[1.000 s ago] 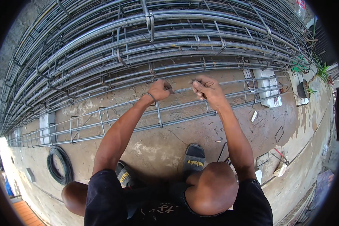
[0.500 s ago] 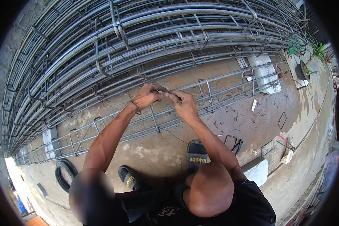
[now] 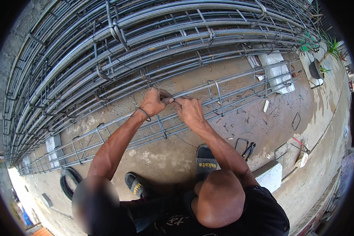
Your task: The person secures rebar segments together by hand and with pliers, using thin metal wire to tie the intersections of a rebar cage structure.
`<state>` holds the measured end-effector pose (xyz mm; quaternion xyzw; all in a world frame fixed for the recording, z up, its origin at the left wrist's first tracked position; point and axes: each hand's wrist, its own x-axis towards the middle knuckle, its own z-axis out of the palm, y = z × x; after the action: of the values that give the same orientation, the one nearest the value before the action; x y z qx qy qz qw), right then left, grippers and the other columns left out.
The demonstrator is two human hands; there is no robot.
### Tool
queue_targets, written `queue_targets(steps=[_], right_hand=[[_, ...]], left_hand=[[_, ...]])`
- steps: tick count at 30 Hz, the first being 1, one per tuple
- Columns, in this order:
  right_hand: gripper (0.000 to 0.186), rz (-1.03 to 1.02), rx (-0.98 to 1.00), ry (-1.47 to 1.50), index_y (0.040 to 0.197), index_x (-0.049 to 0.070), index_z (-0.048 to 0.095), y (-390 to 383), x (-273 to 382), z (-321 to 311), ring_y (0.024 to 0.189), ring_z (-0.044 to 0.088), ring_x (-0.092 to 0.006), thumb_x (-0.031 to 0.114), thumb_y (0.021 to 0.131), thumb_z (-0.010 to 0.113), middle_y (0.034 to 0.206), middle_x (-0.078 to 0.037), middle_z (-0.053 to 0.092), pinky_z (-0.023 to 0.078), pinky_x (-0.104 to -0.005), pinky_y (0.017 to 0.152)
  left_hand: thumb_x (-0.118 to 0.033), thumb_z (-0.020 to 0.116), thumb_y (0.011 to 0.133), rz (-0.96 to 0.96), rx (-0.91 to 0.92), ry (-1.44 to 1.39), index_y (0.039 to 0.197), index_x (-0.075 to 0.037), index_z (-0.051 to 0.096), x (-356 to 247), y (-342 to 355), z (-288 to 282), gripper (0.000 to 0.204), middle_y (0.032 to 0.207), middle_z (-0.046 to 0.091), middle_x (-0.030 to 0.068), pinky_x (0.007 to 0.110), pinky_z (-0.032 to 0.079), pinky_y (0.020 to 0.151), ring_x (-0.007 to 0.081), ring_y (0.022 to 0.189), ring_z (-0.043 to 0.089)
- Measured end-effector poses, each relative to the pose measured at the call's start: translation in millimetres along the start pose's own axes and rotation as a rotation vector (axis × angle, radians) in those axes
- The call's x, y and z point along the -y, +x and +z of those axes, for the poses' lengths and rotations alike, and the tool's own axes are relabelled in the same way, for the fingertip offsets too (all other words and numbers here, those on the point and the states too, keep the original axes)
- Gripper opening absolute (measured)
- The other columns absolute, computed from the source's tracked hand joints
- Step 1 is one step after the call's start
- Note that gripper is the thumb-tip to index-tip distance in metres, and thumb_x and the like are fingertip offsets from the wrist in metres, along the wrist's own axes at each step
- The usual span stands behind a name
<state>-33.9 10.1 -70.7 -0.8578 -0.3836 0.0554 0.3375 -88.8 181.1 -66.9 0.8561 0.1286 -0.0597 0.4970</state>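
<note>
A long, narrow rebar cage [image 3: 242, 77] of ribbed bars and rectangular stirrups [image 3: 218, 98] lies across in front of me, raised on blocks. Both hands meet at its far upper bar. My left hand [image 3: 153, 101], with a dark ring of wire or band at the wrist, has its fingers closed in a pinch. Close against it, my right hand [image 3: 191, 111] is also closed, fingers bent down over the bar, knuckles up. Whatever sits between the fingertips is too small and hidden to make out. Nearer me, a stirrup [image 3: 161, 128] crosses the bars below the hands.
Beyond lies a tall stack of rebar cages [image 3: 145, 29]. White blocks [image 3: 277, 72] and a grey block [image 3: 55, 151] support the cage ends. On the concrete floor are pliers [image 3: 249, 150], loose stirrups [image 3: 281, 150], a red-handled tool [image 3: 302, 145], a pale block [image 3: 268, 176] and a black coil [image 3: 67, 185].
My fingers have come lower and closer around the bar. The right hand has turned, its knuckles now facing up more. Cage and floor items stay in place; the view shifts slightly.
</note>
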Motion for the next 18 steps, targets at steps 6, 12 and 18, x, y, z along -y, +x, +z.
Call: queue_targets(steps=[6,12,18], right_hand=[[0.024,-0.142,-0.113,-0.170,0.081,0.002,0.066,8.3,-13.9,-23.5,0.077,0.063,-0.0347,0.023,0.072,0.073,0.080,-0.015,0.063,0.051,-0.0415,0.068],[0.011,-0.470,0.053,0.069,0.082,0.004,0.067,60.0,-24.5,-49.5,0.064,0.059,-0.0308,0.011,0.074,0.069,0.075,-0.013,0.064,0.049,-0.0370,0.062],[0.023,-0.126,1.077,0.231,0.102,0.008,0.070,133.3,-32.5,-41.4,0.057,0.049,-0.0086,0.014,0.081,0.067,0.072,0.003,0.064,0.039,-0.0271,0.048]], left_hand=[[-0.007,0.070,0.079,0.048,-0.018,0.126,0.084,0.003,0.068,-9.8,-2.2,-2.6,0.012,0.070,0.066,0.0078,0.028,0.048,0.059,0.0092,0.064,0.058],[-0.009,0.070,0.078,0.141,-0.050,0.244,0.088,0.001,0.069,-16.8,-7.5,-5.8,0.014,0.074,0.067,0.0146,0.031,0.049,0.060,0.0168,0.062,0.063],[-0.010,0.071,0.078,0.094,-0.091,0.246,0.090,-0.001,0.069,-19.2,-10.3,1.7,0.016,0.073,0.068,0.0136,0.030,0.049,0.060,0.0160,0.062,0.063]])
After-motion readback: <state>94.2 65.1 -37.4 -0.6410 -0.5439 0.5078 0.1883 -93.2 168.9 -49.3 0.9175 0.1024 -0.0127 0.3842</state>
